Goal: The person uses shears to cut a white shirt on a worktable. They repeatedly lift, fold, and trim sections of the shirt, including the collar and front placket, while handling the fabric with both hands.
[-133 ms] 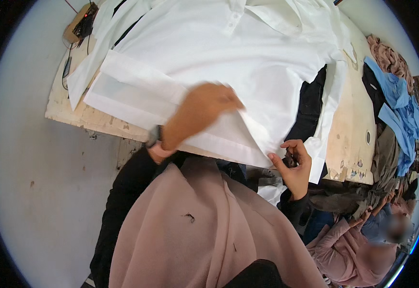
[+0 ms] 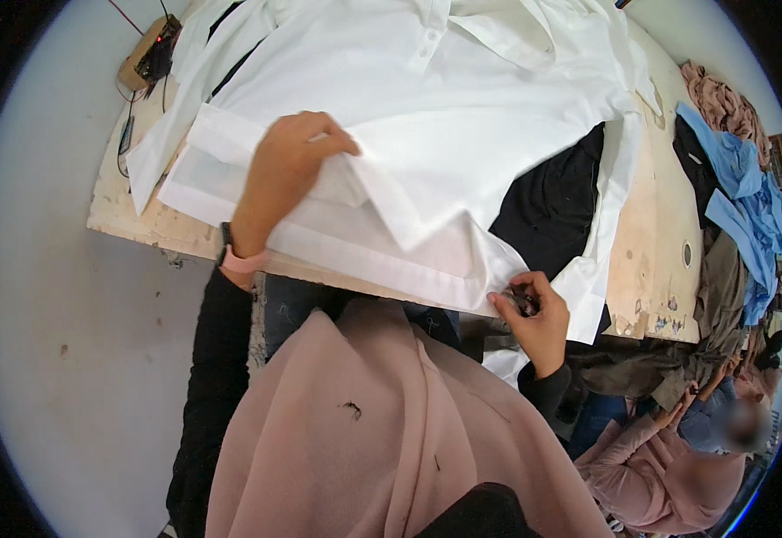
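A white long-sleeved shirt with a buttoned placket lies spread on the wooden table, its hem towards me. My left hand is closed on the upper layer of the hem and lifts it in a pointed fold, so the paler inside of the lower layer shows. At the right end of the hem, my right hand is closed at the shirt's corner, thumb and fingertips together on the cloth. Something small, dark and metallic shows among its fingers, mostly hidden. Black cloth lies beneath the shirt's right side.
The wooden table has a chipped front edge. Blue garments and brown cloth are heaped at its right. A small box with wires sits at the far left. Another person in pink works at lower right.
My left hand has moved left and away from me, drawing the shirt's upper hem layer along. More black cloth shows on the right. My right hand has shifted only slightly.
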Demonstrator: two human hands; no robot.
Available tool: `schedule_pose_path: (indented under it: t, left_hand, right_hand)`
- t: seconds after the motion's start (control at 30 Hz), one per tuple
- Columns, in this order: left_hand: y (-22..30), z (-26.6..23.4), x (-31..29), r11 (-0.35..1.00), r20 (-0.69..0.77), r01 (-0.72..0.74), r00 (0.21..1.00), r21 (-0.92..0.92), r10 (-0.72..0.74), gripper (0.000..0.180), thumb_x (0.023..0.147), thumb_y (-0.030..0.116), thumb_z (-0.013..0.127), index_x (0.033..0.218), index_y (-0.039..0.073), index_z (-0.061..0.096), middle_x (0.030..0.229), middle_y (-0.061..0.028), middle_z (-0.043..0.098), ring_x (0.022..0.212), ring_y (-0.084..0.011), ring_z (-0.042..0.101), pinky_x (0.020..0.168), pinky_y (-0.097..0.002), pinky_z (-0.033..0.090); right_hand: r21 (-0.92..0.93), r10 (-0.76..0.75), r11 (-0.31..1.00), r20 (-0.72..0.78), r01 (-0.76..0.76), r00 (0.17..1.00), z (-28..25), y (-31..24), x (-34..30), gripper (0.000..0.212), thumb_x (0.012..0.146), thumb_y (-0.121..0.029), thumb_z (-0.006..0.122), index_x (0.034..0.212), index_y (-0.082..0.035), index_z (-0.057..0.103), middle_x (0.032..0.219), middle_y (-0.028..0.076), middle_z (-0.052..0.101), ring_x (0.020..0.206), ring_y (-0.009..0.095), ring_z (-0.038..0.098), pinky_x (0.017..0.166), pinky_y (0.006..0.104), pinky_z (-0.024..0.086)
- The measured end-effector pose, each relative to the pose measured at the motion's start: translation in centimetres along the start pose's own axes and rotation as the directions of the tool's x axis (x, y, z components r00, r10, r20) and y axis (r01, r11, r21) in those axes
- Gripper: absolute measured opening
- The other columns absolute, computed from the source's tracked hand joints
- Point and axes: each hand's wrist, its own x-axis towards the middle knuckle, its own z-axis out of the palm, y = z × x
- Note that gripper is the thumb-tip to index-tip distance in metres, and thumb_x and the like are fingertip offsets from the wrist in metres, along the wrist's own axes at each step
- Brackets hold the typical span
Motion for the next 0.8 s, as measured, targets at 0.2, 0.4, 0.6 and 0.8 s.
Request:
schedule_pose_path:
  t: [0.2,0.4,0.6,0.8]
  left_hand:
    - [-2.3,-0.1,-2.6,0.999,0.053,0.03,0.998,0.044,-0.032,0.024,0.081,-0.004,0.063,0.098,0.012,0.072,0.099,-0.0026,0.069,0.1,-0.0231,0.064,0.091,-0.0374,0.047]
    - [-0.9,-0.7,-3.4,0.994,0.009,0.107,0.994,-0.028,-0.107,0.038,0.078,0.011,0.074,0.116,0.013,0.065,0.124,-0.0059,0.062,0.116,-0.0281,0.057,0.099,-0.0404,0.044]
    - [4.3,1.8,-2.8,0.972,0.16,-0.06,0.982,-0.228,0.098,0.049,0.08,0.024,0.079,0.125,0.016,0.062,0.139,-0.0074,0.056,0.125,-0.0288,0.053,0.105,-0.0438,0.041]
    - [8.3,7.1,-0.2,0.906,0.017,-0.078,0.995,-0.415,0.094,0.05,0.084,0.015,0.071,0.128,0.002,0.051,0.146,-0.0113,0.052,0.13,-0.0336,0.052,0.113,-0.0454,0.037]
  right_hand:
    - [0.045,0.041,0.998,0.002,-0.041,0.999,0.5,0.8,-0.7,0.028,0.079,-0.012,0.08,0.099,-0.004,0.062,0.08,0.005,0.062,0.07,0.011,0.056,0.063,0.0249,0.045]
    - [0.438,0.197,0.89,-0.117,-0.127,0.973,0.6,0.8,0.6,0.024,0.09,-0.005,0.065,0.111,-0.001,0.057,0.109,0.007,0.06,0.088,0.014,0.059,0.075,0.0255,0.049]
    - [0.345,0.061,0.936,-0.364,0.074,0.93,2.7,-2.7,2.2,0.029,0.085,-0.008,0.073,0.11,-0.002,0.061,0.111,0.01,0.062,0.096,0.02,0.063,0.077,0.0305,0.051]
    - [-0.139,-0.246,0.964,-0.146,0.226,0.958,4.8,-5.6,5.9,0.042,0.073,0.005,0.071,0.113,-0.005,0.068,0.111,0.012,0.069,0.099,0.026,0.07,0.079,0.0331,0.054]
